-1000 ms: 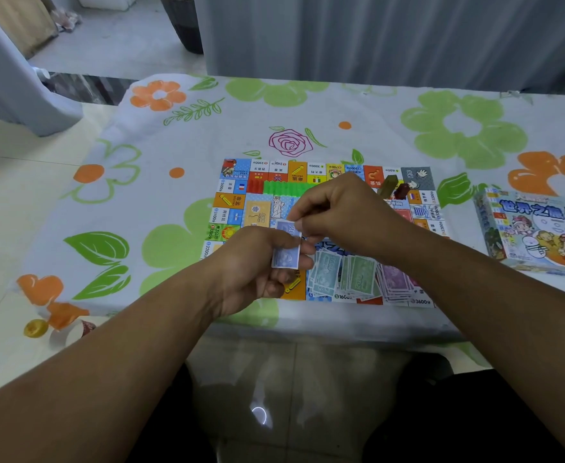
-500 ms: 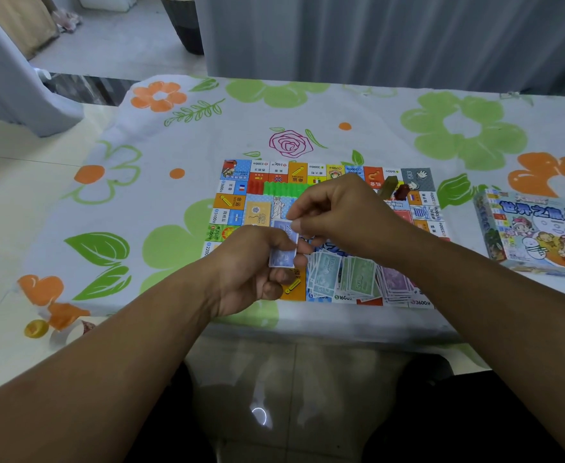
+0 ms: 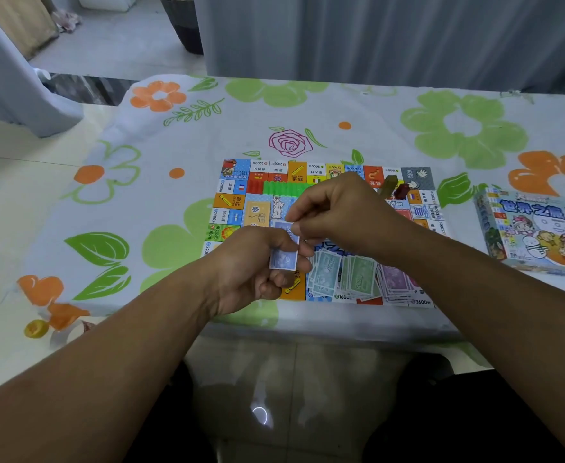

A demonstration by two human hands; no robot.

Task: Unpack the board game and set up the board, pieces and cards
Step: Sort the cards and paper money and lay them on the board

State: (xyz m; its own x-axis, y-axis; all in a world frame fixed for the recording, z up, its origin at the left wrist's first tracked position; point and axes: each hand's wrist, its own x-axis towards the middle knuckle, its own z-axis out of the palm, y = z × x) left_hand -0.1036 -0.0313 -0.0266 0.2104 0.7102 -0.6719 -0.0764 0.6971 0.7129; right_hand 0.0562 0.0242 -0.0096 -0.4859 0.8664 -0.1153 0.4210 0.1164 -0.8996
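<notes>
Over the board (image 3: 237, 208), both hands (image 3: 257, 262) pinch blue notes (image 3: 286, 259).

Both your hands meet in front of you, closed on the same notes.

Your left hand (image 3: 252, 262) sits lower, its back turned up and to the left, with the fingers curled under and the thumb laid across the notes (image 3: 284, 260) it grips. Your right hand (image 3: 337, 213) is just above and to the right, knuckles up, pinching the top edge of the notes between thumb and forefinger while the other fingers curl in toward the palm. The fingertips of the two hands touch. Your left forearm (image 3: 107, 362) reaches in from the lower left and your right forearm (image 3: 494, 312) from the lower right. Both are bare and converge toward the hands.
</notes>
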